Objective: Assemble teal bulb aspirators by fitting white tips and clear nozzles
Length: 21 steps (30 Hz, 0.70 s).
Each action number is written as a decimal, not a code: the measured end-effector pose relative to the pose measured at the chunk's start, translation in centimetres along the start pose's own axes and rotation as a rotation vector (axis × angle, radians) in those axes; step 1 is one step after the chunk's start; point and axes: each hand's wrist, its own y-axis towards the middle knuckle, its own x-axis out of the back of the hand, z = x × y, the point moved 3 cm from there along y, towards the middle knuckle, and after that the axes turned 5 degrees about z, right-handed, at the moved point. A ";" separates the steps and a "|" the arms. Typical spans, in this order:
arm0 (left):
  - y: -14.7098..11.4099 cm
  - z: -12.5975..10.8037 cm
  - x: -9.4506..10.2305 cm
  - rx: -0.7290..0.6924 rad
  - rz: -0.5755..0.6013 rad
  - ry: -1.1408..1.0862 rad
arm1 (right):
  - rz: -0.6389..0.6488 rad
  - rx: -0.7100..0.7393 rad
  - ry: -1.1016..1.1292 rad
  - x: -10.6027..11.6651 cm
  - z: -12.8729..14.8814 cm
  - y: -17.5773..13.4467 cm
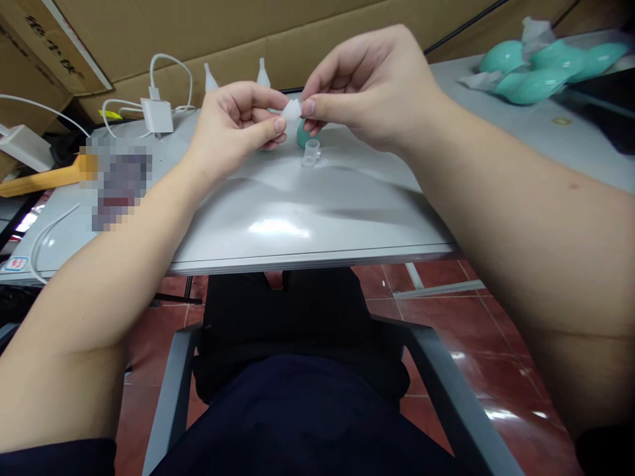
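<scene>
Above the table, my left hand (243, 119) and my right hand (367, 92) meet, pinching a small white, translucent soft piece (292, 110) between thumbs and fingers. Its exact kind is not clear. Just below the right fingers, part of a green rounded object (302, 134) shows; the rest is hidden behind the hand. A small clear plastic fitting (311, 153) with a side stub stands on the table under the hands. Behind my left hand rise two white tapered nozzle tips, one to the left (211, 78) and one further right (262, 74).
Several glossy green bulbs (530, 86) with wrapping lie at the back right beside a dark flat object (605, 99). A white charger (157, 115) with cables, a yellow-handled tool (44, 180) and a blurred-out item (122, 188) are at left. Cardboard (278, 39) walls the grey table's (317, 244) back.
</scene>
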 end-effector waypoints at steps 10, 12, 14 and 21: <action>-0.3 -0.8 -0.5 0.008 -0.082 -0.058 | 0.034 0.031 0.193 -0.2 -0.8 0.4; -0.5 -0.9 -0.4 0.014 -0.074 -0.058 | 0.049 0.007 0.257 -0.2 -0.9 0.5; -0.6 -0.9 -0.3 -0.012 -0.068 -0.098 | 0.063 -0.025 0.284 -0.3 -0.9 0.5; -0.3 0.0 -0.3 -0.022 -0.101 -0.322 | 0.115 -0.049 0.314 -0.5 -0.7 0.4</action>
